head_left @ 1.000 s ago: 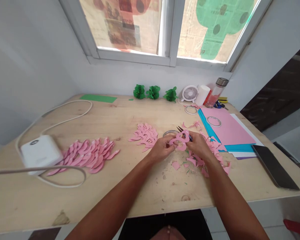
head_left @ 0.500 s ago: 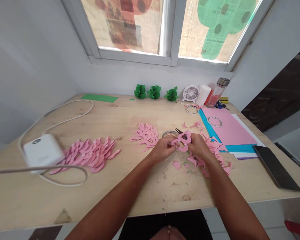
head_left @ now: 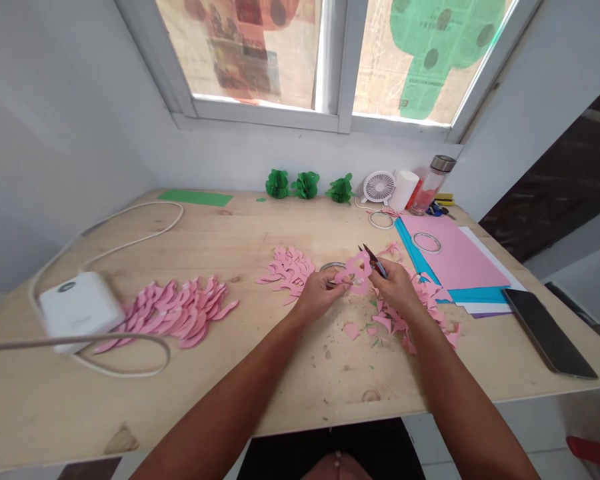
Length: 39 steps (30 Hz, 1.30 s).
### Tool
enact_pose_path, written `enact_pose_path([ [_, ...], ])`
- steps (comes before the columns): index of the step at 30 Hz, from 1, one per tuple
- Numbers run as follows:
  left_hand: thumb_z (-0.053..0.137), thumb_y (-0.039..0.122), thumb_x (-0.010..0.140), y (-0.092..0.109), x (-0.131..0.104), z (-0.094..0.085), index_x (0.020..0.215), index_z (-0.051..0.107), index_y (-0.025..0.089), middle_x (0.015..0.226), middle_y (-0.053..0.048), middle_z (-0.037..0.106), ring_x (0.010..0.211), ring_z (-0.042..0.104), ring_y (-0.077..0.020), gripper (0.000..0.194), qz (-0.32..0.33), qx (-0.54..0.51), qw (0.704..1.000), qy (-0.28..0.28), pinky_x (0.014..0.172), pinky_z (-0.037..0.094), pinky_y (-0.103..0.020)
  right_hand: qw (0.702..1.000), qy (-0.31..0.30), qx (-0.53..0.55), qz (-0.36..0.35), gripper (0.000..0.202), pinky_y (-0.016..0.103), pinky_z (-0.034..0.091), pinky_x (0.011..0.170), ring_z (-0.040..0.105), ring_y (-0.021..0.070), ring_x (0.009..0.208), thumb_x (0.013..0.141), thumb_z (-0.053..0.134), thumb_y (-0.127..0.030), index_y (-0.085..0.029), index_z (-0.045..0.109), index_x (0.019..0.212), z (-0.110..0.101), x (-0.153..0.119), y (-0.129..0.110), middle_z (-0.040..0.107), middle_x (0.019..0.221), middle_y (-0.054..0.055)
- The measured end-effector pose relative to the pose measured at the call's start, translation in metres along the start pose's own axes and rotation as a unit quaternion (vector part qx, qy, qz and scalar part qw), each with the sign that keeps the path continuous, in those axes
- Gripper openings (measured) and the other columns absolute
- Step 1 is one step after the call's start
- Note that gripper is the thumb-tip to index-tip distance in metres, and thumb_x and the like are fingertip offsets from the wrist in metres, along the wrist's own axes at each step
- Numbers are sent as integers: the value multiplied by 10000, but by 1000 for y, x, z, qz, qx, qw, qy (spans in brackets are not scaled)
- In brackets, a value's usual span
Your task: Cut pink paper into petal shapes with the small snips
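Observation:
My left hand pinches a pink paper cutout with rounded lobes and holes through it. Around a pair of dark-bladed scissors my right hand is closed, its blades pointing up and left beside the cutout. A roll of tape lies behind my left hand, partly covered. Left of that hand is a small pile of pink paper pieces. Pink paper scraps lie under and around my right hand.
Farther left are a larger pile of curved pink pieces and a white device with a looping cable. Green paper ornaments, a small fan and a glass bottle line the back. Coloured sheets and a phone lie right.
The scissors have turned into fuller view, their blades now above the cutout's right side. The pink cutout has shifted slightly left and tilted. The whole view has shifted a little.

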<state>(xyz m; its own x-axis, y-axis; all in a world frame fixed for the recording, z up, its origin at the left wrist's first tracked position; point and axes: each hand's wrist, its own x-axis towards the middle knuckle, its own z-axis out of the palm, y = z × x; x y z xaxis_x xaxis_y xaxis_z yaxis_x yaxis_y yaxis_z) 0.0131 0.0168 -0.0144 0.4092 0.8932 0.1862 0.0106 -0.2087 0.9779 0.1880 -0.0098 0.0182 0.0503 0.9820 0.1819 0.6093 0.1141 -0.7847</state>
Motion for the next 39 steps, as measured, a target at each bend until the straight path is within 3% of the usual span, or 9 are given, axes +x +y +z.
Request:
enact_pose_path([
  [4, 677, 331, 650, 4, 0, 0, 673, 686, 145, 771, -59, 679, 725, 609, -183, 188, -56, -95, 993, 49, 634, 481, -280, 1000, 14, 19, 16, 305, 213, 226, 454, 325, 92, 487, 781, 483, -436, -174, 495, 624, 0, 0, 0, 342, 513, -47],
  [9, 718, 329, 600, 9, 0, -1, 661, 684, 143, 784, -68, 675, 723, 597, -177, 199, -72, -138, 984, 89, 651, 503, -293, 999, 14, 26, 27, 349, 212, 232, 447, 337, 92, 483, 787, 481, -478, -174, 506, 620, 2, -2, -2, 349, 508, -48],
  [15, 732, 318, 589, 7, 3, -4, 667, 682, 146, 730, -44, 651, 684, 578, -148, 196, -71, -168, 975, 129, 679, 522, -298, 995, -3, 90, 31, 498, 218, 299, 468, 394, 102, 487, 848, 352, -553, -147, 639, 819, 6, -3, -3, 439, 536, -24],
  [20, 733, 318, 595, 6, 3, -7, 709, 690, 138, 731, -43, 646, 698, 584, -147, 218, -69, -197, 968, 138, 707, 532, -319, 992, -7, 124, 33, 589, 223, 295, 454, 392, 101, 472, 855, 297, -591, -128, 660, 880, 9, -4, -5, 443, 535, -19],
  [32, 748, 286, 568, 9, 5, -7, 670, 684, 140, 714, -24, 651, 681, 592, -133, 189, -64, -228, 955, 176, 720, 527, -316, 995, -32, 87, 19, 513, 219, 287, 468, 396, 96, 476, 857, 348, -552, -153, 667, 815, 11, -6, -6, 427, 524, -31],
  [39, 742, 279, 582, 11, 4, -7, 671, 687, 144, 718, -25, 664, 688, 603, -136, 172, -58, -229, 957, 170, 739, 524, -321, 996, -28, 78, 14, 520, 223, 286, 479, 388, 99, 478, 851, 354, -563, -150, 667, 804, 13, -6, -7, 398, 510, -38],
])
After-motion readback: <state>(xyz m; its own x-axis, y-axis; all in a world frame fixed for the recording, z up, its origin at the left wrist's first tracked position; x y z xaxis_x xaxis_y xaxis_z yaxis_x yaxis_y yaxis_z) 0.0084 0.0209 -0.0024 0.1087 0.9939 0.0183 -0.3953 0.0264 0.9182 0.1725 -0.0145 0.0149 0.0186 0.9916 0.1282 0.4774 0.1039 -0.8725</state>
